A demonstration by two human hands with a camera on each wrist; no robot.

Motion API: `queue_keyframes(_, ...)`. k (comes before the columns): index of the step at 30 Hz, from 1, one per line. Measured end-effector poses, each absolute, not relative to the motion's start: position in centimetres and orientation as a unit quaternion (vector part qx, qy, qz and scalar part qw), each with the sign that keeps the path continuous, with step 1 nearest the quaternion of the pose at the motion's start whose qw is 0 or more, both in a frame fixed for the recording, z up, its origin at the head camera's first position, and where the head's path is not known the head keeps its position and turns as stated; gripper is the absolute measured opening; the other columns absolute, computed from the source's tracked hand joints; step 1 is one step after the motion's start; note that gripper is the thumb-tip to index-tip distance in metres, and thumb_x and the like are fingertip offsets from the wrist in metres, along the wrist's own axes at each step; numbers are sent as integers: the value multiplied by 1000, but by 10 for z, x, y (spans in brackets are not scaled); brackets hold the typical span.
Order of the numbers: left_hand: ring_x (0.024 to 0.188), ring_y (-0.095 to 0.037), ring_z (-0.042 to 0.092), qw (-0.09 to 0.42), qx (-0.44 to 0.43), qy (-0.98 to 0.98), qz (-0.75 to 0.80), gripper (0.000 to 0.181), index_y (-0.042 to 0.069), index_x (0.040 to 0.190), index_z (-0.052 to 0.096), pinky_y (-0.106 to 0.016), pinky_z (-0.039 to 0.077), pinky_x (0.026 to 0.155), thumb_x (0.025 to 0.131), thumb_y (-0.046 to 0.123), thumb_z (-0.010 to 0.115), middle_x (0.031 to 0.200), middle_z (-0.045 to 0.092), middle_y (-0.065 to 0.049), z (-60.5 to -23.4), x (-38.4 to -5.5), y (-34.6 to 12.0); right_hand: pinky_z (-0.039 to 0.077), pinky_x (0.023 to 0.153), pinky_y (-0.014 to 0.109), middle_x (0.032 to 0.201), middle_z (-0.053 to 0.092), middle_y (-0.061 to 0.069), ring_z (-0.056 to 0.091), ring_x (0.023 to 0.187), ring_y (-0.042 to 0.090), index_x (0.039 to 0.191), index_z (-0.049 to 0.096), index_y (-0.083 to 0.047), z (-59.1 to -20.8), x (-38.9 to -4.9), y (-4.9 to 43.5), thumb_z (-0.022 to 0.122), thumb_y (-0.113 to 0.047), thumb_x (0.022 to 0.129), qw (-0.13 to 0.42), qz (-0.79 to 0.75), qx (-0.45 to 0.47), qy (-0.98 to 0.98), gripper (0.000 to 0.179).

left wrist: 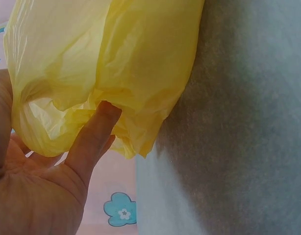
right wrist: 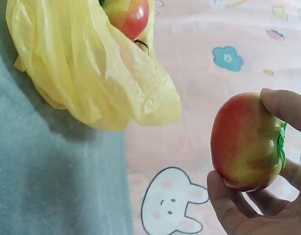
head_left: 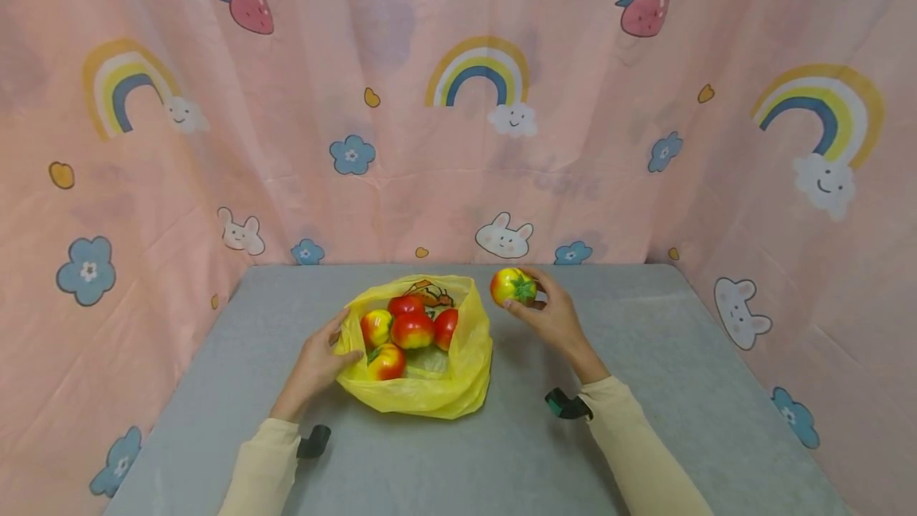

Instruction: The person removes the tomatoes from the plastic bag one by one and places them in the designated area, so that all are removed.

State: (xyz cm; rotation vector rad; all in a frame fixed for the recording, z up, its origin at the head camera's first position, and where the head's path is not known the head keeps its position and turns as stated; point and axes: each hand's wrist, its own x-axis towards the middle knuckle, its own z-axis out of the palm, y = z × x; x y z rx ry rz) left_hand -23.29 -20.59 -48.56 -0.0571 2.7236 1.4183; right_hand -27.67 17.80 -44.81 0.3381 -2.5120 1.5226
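Note:
A yellow plastic bag (head_left: 469,373) stands on the table with its mouth spread open. Inside it lie several glossy red-and-yellow tomatoes (head_left: 413,331). My left hand (head_left: 315,361) holds the bag's left rim, the thumb over the edge; the left wrist view shows the thin plastic (left wrist: 140,54) gathered between thumb and fingers. To the right of the bag, my right hand (head_left: 555,317) grips another tomato (head_left: 507,285) above the table, its green leafy top facing the palm. In the right wrist view, thumb and fingertips pinch this tomato (right wrist: 243,142) from opposite sides, apart from the bag.
The grey tabletop (head_left: 645,333) reaches back to a pink printed curtain (head_left: 401,205), which also hangs along both sides. A dark strap mount (head_left: 567,404) sits at the right wrist, and another (head_left: 314,442) at the left.

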Motion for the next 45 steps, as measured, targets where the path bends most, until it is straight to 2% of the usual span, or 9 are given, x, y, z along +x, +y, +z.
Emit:
queue_keyframes(6,141,-44,38,36,-17,886,461,82,16,156,29,-52,40,110,86,10,73,158,32,-20,-486,-232,-205,53,94,45,141,50,12,53,120,32,145,45,-12,-457,-286,184,75,-29,86,96,503,92,-854,68)
queue_keyframes(13,142,-44,37,36,-23,889,456,82,17,156,28,-52,40,110,87,11,71,159,31,-19,-484,-232,-205,52,94,46,139,51,12,51,112,29,142,48,-15,-466,-295,192,75,-30,86,107,504,78,-854,64)
queue_keyframes(23,141,-44,38,35,-19,888,458,81,16,156,28,-53,41,110,87,10,71,159,31,-20,-484,-232,-205,50,99,50,144,48,11,50,117,31,143,48,-17,-477,-308,197,74,-35,87,105,496,55,-860,64)
queue_keyframes(32,141,-44,39,35,-23,888,458,81,16,156,28,-53,41,110,87,10,71,159,32,-19,-484,-232,-204,49,102,52,144,48,12,50,120,32,142,50,-18,-487,-316,201,74,-31,87,102,497,33,-861,61)
queue_keyframes(45,141,-44,38,36,-22,887,459,81,16,156,29,-53,40,110,87,10,71,159,31,-18,-485,-233,-205,44,106,53,150,41,17,45,126,36,147,43,-12,-504,-324,203,72,-32,88,75,481,-20,-873,69)
